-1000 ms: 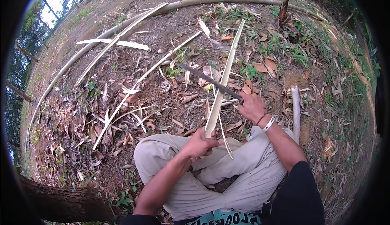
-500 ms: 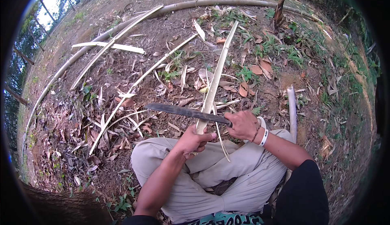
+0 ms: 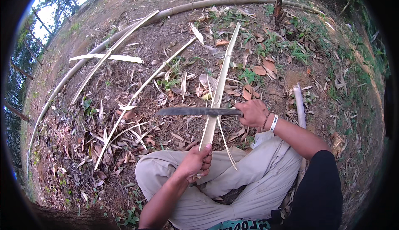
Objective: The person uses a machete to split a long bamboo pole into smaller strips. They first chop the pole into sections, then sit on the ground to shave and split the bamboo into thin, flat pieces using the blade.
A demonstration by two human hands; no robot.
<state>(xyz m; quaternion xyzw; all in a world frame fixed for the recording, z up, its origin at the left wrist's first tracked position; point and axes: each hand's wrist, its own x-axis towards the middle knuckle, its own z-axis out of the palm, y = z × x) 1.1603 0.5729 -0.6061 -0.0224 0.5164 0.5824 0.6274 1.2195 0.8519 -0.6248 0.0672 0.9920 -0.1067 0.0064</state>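
My left hand (image 3: 196,162) is closed around the near end of a pale split bamboo strip (image 3: 223,74), just above my lap. The strip points away from me, its far end over the leaf litter. In my right hand (image 3: 252,113) is the handle of a machete (image 3: 185,111), its long dark blade pointing left and lying across the strip. Where blade and strip meet, the blade covers the strip. A thin shaving (image 3: 225,140) hangs from the strip near the blade and curls down over my trousers (image 3: 249,167).
A long bamboo pole (image 3: 187,7) arcs across the ground ahead. Several split strips lie to the left, among them a long thin strip (image 3: 143,101) and a short pale strip (image 3: 109,57). A cut pole (image 3: 299,105) lies by my right knee. A thin trunk (image 3: 279,6) stands far right.
My right hand has pushed the machete forward along the strip, its blade now more level. My left hand has shifted slightly nearer to me with the strip.
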